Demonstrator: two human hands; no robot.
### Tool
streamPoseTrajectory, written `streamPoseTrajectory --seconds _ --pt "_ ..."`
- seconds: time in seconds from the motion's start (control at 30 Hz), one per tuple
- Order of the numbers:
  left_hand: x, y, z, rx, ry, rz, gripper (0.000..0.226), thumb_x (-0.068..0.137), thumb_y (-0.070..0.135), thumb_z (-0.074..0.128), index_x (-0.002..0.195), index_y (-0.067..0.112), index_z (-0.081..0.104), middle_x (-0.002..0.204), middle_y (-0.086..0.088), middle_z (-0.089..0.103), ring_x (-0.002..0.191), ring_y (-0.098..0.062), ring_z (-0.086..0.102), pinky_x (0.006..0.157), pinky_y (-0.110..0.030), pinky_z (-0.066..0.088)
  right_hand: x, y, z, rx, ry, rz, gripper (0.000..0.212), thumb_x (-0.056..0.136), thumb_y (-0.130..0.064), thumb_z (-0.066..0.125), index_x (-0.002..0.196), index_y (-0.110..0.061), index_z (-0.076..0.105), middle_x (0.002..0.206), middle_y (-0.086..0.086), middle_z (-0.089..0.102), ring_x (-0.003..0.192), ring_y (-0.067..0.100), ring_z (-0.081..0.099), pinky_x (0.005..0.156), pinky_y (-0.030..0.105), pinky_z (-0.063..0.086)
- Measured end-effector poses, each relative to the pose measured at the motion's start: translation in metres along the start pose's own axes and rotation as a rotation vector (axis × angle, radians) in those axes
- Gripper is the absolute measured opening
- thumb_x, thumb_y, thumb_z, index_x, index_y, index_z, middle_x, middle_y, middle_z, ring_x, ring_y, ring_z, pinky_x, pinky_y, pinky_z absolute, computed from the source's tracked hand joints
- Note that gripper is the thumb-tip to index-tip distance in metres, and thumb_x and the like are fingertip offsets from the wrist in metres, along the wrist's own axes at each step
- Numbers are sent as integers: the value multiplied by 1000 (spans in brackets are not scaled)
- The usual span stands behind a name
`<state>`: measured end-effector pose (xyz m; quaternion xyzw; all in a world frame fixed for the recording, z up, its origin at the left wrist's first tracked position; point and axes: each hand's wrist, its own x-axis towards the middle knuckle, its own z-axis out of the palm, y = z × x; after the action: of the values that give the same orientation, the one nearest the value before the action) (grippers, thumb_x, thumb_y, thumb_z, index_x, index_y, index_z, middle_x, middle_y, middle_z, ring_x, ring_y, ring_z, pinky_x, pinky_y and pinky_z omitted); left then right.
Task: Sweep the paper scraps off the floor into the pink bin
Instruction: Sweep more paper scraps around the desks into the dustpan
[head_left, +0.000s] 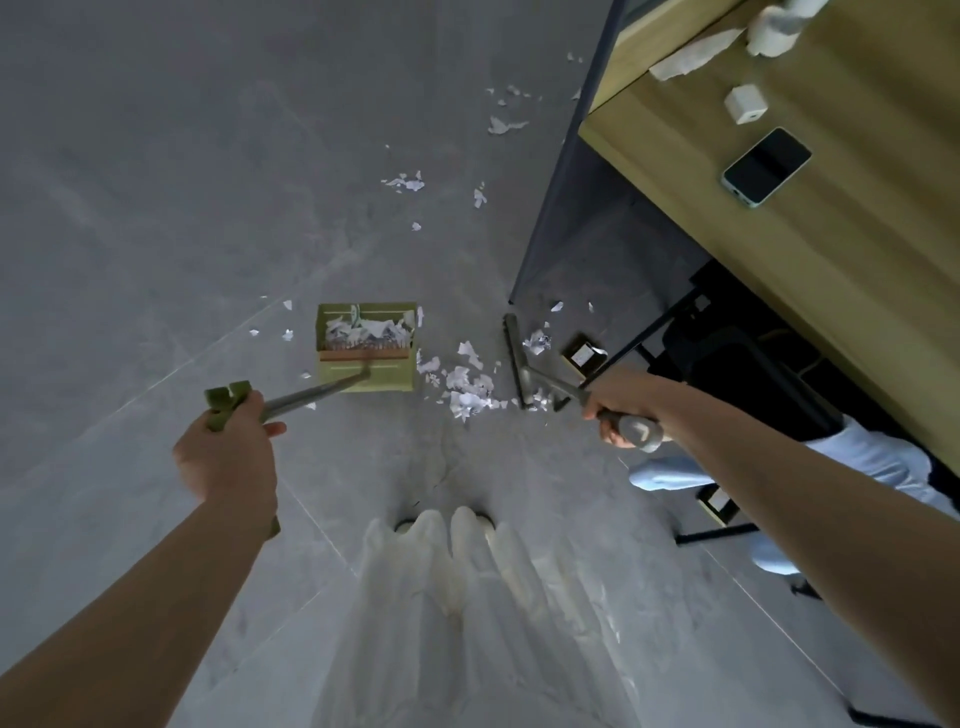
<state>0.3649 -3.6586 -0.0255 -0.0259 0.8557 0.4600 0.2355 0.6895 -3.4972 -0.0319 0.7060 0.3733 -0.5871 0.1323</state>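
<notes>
1. Your left hand (228, 457), lower left: fingers curled tight round the green grip at the top of the dustpan's metal pole; thumb sticks out to the right.

2. Dustpan (367, 345), centre, on the grey floor (130, 208): olive-green box type w/ a comb strip across the middle. Pole slants from your left hand down to its near edge. Already holds a heap of paper scraps (470, 384) in the far half.

3. Scraps, loose: a few small bits left of the pan; main pile lies between pan and broom head, just right of the pan's near corner. Further bits trail away toward the top centre, up to the desk leg, plus several beside the broom on its right.

4. Your legs in white trousers, bottom centre, shoe tips showing.

5. Broom (518, 361), right of centre: narrow grey head on the floor, lying roughly front-to-back, touching the right edge of the main pile. Handle runs back to your right hand.

6. Your right hand (621, 410): clenched round the broom's grey handle end.

7. Small dark box on the floor just right of the broom head.

8. Desk (857, 270), upper right: wood top, dark frame. On it: phone (766, 166) face up, white charger cube (746, 104), tissue roll at the top edge.

9. Another person's leg in light blue, far right, under the desk edge.

Pink bin: not seen in this view.
</notes>
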Motion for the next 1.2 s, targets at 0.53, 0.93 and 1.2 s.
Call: streamPoseTrajectory --seconds 0.53,0.93,1.2 --pt "20 -24 -14 53 -111 40 18 88 34 70 80 19 64 72 0 70 66 -19 57 50 -22 34 6 23 37 365 85 112 14 86 15 42 81 4 48 67 16 45 32 14 44 36 17 41" --pt "42 -30 -19 94 -118 61 23 88 36 69 88 13 68 73 -1 71 68 -24 56 46 -25 31 9 -5 67 384 -35 93 13 85 11 47 88 -1 47 59 10 43 36 15 44 37 21 43" --pt "59 -21 -22 129 -129 79 27 89 37 68 96 11 70 75 2 71 67 -19 60 53 -25 38 3 -12 73 306 72 35 13 85 11 48 89 -1 48 64 13 45 44 19 45 45 28 39"
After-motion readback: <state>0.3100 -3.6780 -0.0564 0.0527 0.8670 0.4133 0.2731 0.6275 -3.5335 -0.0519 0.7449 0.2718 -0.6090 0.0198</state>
